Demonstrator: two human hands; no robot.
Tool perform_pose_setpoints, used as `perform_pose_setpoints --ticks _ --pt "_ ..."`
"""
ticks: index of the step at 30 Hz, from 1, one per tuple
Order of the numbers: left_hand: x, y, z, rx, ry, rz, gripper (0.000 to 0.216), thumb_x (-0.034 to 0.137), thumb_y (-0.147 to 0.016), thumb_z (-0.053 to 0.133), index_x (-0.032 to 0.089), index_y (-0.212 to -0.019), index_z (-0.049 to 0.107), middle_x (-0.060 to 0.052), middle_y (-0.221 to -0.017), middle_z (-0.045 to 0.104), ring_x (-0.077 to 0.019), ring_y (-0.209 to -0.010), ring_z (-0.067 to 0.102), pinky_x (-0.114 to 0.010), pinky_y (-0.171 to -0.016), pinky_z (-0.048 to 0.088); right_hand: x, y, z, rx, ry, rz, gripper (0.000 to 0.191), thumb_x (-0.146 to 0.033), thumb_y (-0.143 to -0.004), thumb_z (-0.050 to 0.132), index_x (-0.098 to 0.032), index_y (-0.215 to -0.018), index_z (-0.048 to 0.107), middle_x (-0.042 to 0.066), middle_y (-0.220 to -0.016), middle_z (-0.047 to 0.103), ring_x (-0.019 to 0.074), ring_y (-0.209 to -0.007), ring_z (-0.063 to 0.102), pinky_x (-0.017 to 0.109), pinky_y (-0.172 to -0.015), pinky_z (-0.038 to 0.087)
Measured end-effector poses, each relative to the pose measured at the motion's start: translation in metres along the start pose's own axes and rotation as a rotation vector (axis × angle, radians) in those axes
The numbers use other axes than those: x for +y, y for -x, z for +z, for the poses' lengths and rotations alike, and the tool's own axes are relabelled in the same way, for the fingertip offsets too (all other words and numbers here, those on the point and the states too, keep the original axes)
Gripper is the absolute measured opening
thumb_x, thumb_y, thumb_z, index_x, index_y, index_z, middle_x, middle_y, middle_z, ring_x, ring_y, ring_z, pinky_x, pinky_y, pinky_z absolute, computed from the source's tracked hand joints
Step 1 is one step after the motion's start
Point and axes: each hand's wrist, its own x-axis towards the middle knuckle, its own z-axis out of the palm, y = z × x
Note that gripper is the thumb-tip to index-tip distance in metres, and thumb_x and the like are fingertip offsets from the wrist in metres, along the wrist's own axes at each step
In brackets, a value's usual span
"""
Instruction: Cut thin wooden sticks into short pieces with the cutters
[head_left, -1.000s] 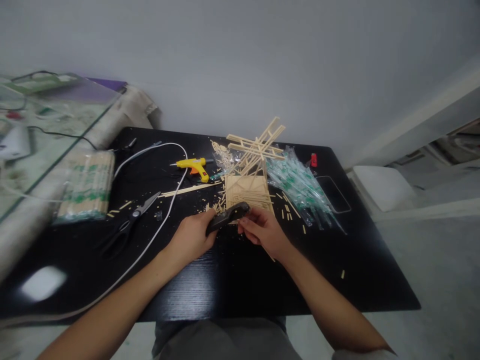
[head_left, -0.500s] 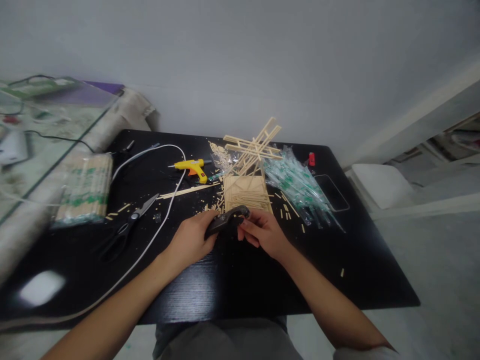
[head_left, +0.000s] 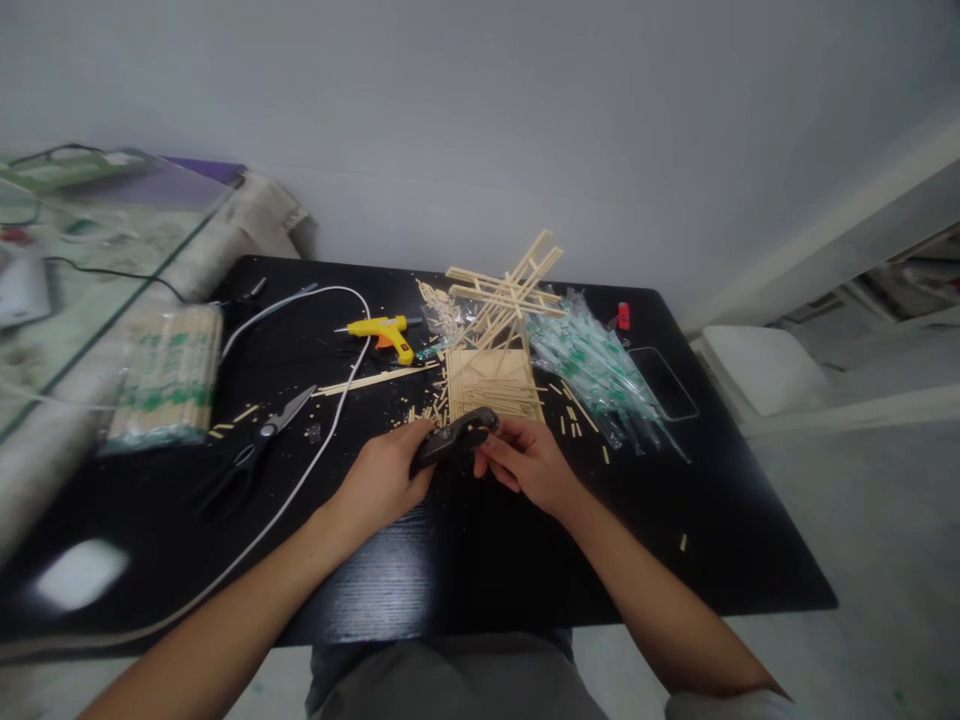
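Observation:
My left hand (head_left: 384, 478) is wrapped round the handles of a dark cutting tool (head_left: 454, 440), held just above the black table (head_left: 487, 560). My right hand (head_left: 529, 464) is pinched at the tool's jaw end, fingers curled together; what they hold is too small to make out. Directly behind both hands lies a flat panel of wooden sticks (head_left: 495, 388). A framework of glued sticks (head_left: 506, 290) rises from its far side.
A yellow glue gun (head_left: 386, 332) with a white cord (head_left: 330, 420) lies behind left. Black scissors (head_left: 259, 445) and a wrapped bundle of sticks (head_left: 171, 372) are further left. Green-printed plastic wrappers (head_left: 596, 370), a red lighter (head_left: 622, 317) and several stick offcuts litter the right.
Both hands have stayed nearly in place on the tool; the right fingers closed in slightly toward its jaw. The view drifted a little.

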Motion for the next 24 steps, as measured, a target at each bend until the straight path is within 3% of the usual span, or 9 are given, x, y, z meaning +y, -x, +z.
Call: perform_pose_setpoints --ticks 10,24 --pt "0.0015 -0.0014 0.0004 -0.036 -0.064 -0.062 0.006 0.016 -0.086 0.052 0.021 -0.083 0.052 -0.004 -0.077 0.066 -0.0198 -0.068 0.063 -0.029 -0.064 0.043 0.0015 -0.0007 0.0001 0.022 0.002 -0.011 0.029 -0.042 -0.091 0.069 -0.015 -0.083 0.065 0.000 -0.066 0.069 0.0029 -0.036 0.041 0.018 -0.035 0.027" --pt "-0.0019 -0.0020 -0.0014 -0.015 -0.055 -0.010 0.009 0.015 -0.087 0.053 0.020 -0.093 0.058 -0.006 -0.088 0.069 -0.0209 -0.078 0.066 -0.030 -0.071 0.047 0.0030 -0.0021 -0.0013 0.092 -0.009 -0.044 0.028 -0.039 -0.080 0.080 -0.017 -0.078 0.063 0.002 -0.070 0.074 0.0052 -0.038 0.048 0.018 -0.037 0.037"
